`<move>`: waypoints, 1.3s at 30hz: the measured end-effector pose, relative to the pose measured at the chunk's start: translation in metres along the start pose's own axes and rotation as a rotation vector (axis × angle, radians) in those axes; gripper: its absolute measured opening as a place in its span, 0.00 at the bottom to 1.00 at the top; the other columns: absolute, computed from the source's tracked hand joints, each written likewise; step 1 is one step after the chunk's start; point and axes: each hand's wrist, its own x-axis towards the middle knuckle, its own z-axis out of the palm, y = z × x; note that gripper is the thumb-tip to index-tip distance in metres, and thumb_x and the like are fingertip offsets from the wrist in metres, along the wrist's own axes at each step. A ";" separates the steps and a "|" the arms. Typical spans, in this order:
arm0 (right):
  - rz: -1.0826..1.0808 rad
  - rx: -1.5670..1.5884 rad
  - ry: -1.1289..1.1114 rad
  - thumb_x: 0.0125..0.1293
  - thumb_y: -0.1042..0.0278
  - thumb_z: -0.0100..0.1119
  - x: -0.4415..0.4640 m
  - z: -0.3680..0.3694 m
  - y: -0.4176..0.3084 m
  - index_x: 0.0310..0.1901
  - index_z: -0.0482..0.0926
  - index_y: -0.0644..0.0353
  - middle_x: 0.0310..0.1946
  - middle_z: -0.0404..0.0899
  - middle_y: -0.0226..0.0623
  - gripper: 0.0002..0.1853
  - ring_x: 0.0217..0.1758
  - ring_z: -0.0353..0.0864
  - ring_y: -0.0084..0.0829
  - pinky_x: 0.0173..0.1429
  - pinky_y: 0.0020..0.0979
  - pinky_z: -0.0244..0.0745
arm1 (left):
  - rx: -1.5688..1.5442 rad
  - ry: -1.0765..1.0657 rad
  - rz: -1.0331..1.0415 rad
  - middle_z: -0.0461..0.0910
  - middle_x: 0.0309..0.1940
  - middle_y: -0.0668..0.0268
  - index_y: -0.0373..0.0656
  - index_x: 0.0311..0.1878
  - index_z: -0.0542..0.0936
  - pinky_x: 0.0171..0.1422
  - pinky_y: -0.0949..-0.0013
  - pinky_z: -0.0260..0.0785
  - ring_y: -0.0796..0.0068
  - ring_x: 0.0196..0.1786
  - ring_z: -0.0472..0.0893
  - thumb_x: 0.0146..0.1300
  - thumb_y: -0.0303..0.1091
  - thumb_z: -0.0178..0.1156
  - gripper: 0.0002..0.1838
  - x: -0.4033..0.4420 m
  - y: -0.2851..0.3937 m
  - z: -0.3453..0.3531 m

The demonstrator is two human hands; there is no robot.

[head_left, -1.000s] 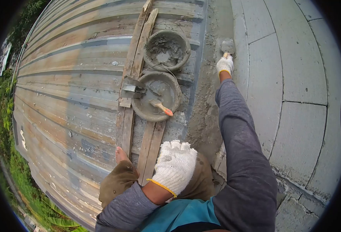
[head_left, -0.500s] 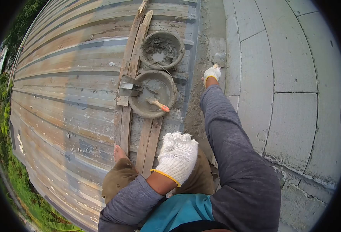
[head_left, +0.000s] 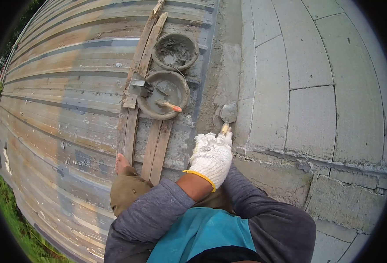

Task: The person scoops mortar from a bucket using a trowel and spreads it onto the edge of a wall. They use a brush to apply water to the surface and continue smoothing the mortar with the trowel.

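Note:
My right hand (head_left: 229, 133), mostly hidden behind the left, is closed on the wooden handle of a trowel (head_left: 228, 112). The trowel's mortar-smeared blade lies at the mortar strip (head_left: 210, 94) beside the wall of grey blocks. In front of it is my left hand (head_left: 211, 157), in a white knit glove with a yellow cuff. Its fingers curl downward out of sight, so I cannot see whether they hold anything. Left of my hands, an orange-tipped tool handle (head_left: 169, 105) rests in a bucket of wet mortar (head_left: 143, 104).
A second mortar bucket (head_left: 174, 50) stands beyond the first. A metal-bladed tool (head_left: 139, 86) sits at the near bucket's left rim. Wooden planks (head_left: 156, 151) lie across the ribbed metal roof (head_left: 70, 118). Grey blocks (head_left: 309, 116) rise on the right.
My right hand has drawn the trowel back toward my body, and it is now largely behind my left hand. The left hand has shifted slightly right; the view has moved too.

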 end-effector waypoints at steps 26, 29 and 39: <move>0.030 0.306 0.034 0.72 0.62 0.53 -0.072 0.027 -0.048 0.64 0.66 0.62 0.47 0.79 0.48 0.22 0.45 0.82 0.41 0.51 0.38 0.76 | 0.066 0.477 -0.164 0.80 0.34 0.55 0.42 0.38 0.80 0.47 0.52 0.73 0.50 0.41 0.81 0.58 0.41 0.65 0.13 -0.017 -0.089 -0.097; -0.237 0.121 0.062 0.71 0.60 0.52 0.025 0.005 -0.069 0.69 0.66 0.57 0.53 0.80 0.56 0.26 0.53 0.81 0.51 0.57 0.41 0.74 | 0.081 0.432 -0.199 0.79 0.35 0.55 0.41 0.38 0.79 0.46 0.52 0.73 0.51 0.42 0.81 0.60 0.41 0.64 0.13 -0.025 -0.091 -0.100; -0.134 -0.308 -0.230 0.71 0.53 0.49 0.044 -0.036 -0.023 0.63 0.73 0.54 0.51 0.80 0.57 0.23 0.55 0.79 0.57 0.57 0.48 0.74 | 0.043 0.440 -0.199 0.81 0.37 0.54 0.42 0.39 0.79 0.47 0.49 0.71 0.50 0.44 0.81 0.59 0.40 0.63 0.12 -0.033 -0.095 -0.102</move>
